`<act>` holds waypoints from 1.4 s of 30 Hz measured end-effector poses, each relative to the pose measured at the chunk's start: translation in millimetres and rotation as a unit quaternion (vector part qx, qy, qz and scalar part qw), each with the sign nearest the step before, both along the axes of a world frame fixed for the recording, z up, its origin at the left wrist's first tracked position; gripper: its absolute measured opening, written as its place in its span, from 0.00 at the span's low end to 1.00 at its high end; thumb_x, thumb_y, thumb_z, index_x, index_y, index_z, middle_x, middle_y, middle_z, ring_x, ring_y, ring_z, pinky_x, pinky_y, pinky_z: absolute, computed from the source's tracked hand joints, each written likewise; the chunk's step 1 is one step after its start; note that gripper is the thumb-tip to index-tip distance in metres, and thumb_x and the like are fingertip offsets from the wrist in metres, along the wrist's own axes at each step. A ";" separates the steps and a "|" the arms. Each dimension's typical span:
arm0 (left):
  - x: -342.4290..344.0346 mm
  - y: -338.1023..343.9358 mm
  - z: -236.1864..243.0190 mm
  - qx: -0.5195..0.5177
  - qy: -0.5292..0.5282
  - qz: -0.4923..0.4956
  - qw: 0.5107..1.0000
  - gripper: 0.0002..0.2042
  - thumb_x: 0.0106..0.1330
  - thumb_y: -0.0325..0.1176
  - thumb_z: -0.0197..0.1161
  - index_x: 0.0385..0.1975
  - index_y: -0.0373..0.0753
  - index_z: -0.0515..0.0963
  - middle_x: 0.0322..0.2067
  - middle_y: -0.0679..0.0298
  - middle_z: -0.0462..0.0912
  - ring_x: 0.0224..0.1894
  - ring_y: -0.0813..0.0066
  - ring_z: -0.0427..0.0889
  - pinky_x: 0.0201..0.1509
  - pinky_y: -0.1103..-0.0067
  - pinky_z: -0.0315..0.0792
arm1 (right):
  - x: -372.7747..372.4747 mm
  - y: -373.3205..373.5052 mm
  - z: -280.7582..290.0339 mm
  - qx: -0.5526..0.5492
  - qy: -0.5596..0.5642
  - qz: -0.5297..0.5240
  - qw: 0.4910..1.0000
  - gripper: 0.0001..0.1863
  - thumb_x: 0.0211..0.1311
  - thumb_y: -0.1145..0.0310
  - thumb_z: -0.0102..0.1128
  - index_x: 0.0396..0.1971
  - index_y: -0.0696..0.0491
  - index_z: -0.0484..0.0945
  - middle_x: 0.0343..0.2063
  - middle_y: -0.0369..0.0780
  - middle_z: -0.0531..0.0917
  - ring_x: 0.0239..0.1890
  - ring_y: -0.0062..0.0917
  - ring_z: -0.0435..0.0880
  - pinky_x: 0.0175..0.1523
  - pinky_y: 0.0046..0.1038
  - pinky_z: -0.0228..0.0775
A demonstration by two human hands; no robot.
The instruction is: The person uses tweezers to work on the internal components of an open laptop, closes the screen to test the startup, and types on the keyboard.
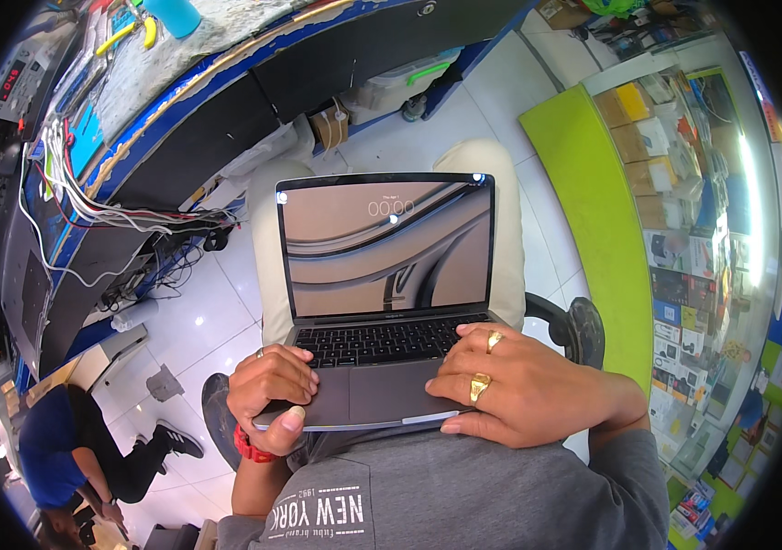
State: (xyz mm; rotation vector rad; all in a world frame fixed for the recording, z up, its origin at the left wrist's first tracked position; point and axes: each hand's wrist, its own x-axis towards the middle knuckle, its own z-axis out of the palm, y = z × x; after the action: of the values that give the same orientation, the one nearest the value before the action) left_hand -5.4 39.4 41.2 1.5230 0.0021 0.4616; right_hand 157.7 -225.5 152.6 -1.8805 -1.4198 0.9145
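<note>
On the lap, that was where the laptop (382,302) sat, lid up and screen lit, its long axis running left to right across the knees. Left hand (272,390) was clamped on the near left corner, thumb hooked under the front edge and fingers curled over the palm rest, a firm pinch on the base. Right hand (510,390) lay flat and spread over the near right corner, fingers reaching onto the keys (382,339), pressing down rather than gripping; two gold rings (487,367) showed on it. Both hands touched the machine, one at each near corner, so neither was nearer than the other; the screen lay away from them, straight ahead.

Under the laptop, light trousers (501,229) and white floor tiles (198,312). Left of the laptop ran a blue-edged workbench (180,101) with a tangle of white cables (88,197). Right of it stood a green counter (593,220) and shelves of boxed goods (684,229). Well off to the lower left of the laptop, another person in a blue shirt (47,445) crouched on the floor.
</note>
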 end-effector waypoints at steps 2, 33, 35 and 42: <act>-0.9 0.8 -1.3 0.000 0.003 0.001 1.000 0.12 0.58 0.40 0.65 0.22 0.38 0.79 0.21 0.60 0.82 0.26 0.64 0.85 0.45 0.63 0.82 | 1.4 2.4 -2.1 0.016 0.011 0.007 1.000 0.20 0.71 0.58 0.66 0.50 0.61 0.82 0.46 0.44 0.84 0.52 0.40 0.81 0.67 0.45 0.69; 2.3 -4.8 -6.0 -0.008 0.033 0.079 0.996 0.18 0.61 0.48 0.66 0.28 0.37 0.77 0.27 0.60 0.77 0.35 0.64 0.77 0.48 0.62 0.81 | 51.5 78.6 -170.0 0.059 -0.343 0.146 0.926 0.20 0.70 0.62 0.59 0.58 0.47 0.85 0.66 0.46 0.76 0.72 0.43 0.69 0.80 0.53 0.50; 2.6 -3.6 -4.5 -0.011 0.033 0.072 0.997 0.17 0.61 0.47 0.66 0.28 0.37 0.77 0.28 0.60 0.77 0.34 0.64 0.77 0.48 0.61 0.81 | 51.3 93.4 -180.6 0.098 -0.341 0.171 0.919 0.20 0.72 0.59 0.57 0.60 0.44 0.85 0.69 0.47 0.74 0.75 0.43 0.67 0.82 0.55 0.47; 4.2 1.0 -3.3 -0.009 0.020 0.055 0.998 0.17 0.62 0.47 0.66 0.28 0.37 0.77 0.26 0.60 0.78 0.31 0.65 0.78 0.47 0.61 0.81 | 85.5 175.1 -187.6 0.132 -0.498 0.090 0.852 0.23 0.71 0.61 0.57 0.62 0.52 0.81 0.68 0.49 0.75 0.73 0.43 0.69 0.78 0.50 0.57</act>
State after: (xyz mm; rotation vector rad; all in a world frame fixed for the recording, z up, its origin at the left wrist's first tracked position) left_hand -1.2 40.4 37.9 1.5197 0.1205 0.5175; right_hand 243.2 -50.4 -35.0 -2.0902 -2.1770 -0.3125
